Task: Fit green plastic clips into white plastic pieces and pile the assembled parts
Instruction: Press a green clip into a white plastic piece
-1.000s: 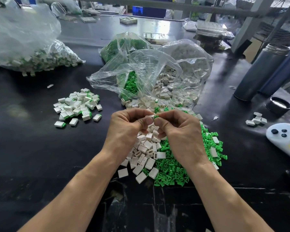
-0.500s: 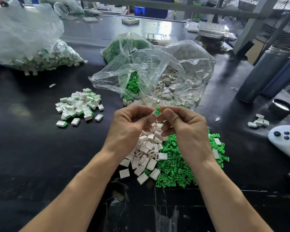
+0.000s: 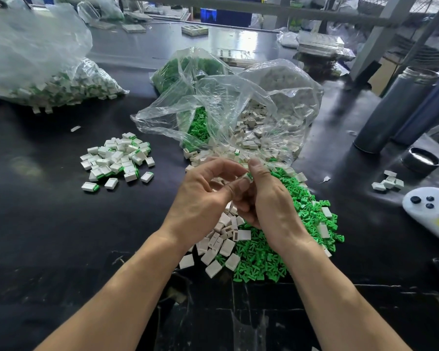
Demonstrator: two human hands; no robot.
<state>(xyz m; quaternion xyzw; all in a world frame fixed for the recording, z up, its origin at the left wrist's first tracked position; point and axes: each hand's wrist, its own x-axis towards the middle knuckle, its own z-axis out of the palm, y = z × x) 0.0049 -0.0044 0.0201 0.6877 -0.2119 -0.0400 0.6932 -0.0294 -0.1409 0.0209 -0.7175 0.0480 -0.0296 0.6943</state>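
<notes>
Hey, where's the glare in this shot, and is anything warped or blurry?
Head view: bright glare on the black table at the far end; straight posts lean at the right edge, wide-angle distortion; the hands and the assembled pile look sharp; the background shelves are soft.

Glossy black tabletop [image 3: 48, 224], crinkled clear plastic bag [image 3: 238, 102], matt green plastic clips [image 3: 264, 262].
</notes>
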